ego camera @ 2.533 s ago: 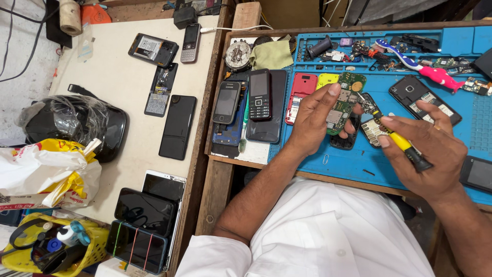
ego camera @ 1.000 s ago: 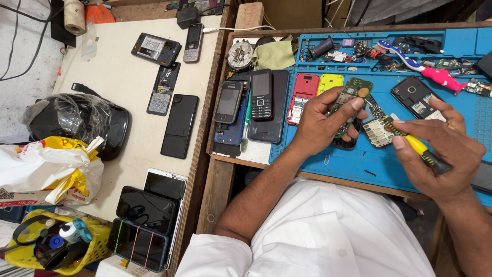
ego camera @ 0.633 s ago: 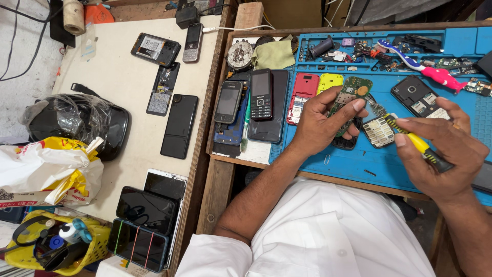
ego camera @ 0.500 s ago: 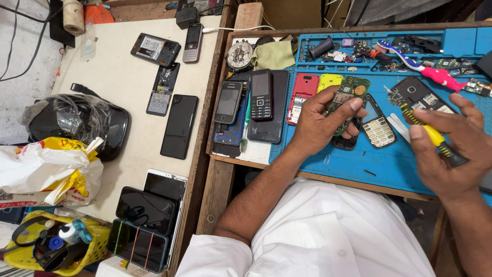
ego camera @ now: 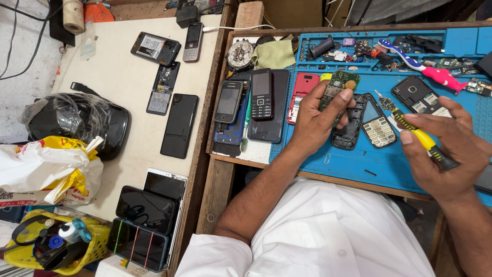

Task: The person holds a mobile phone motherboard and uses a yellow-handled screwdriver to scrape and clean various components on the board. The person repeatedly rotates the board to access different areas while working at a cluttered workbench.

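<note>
Left hand [ego camera: 315, 120] grips a green board [ego camera: 339, 84] tilted up for access; right hand [ego camera: 443, 149] clamps a yellow screwdriver [ego camera: 417, 136], tip angled toward it.

We have just one view, and it comes from a camera worn on the person's head. It looks almost straight down over the white shirt [ego camera: 328, 231] onto the desk. The near edge of the desk runs across the lower part of the picture, and the far edge lies along the top. The blue mat [ego camera: 389, 164] fills the right side up to the right edge, and the pale tabletop [ego camera: 128, 87] fills the left. The camera sits close, so both forearms reach in from the bottom. The left hand [ego camera: 315, 120] is near the middle and the right hand [ego camera: 446, 154] is near the right edge.
</note>
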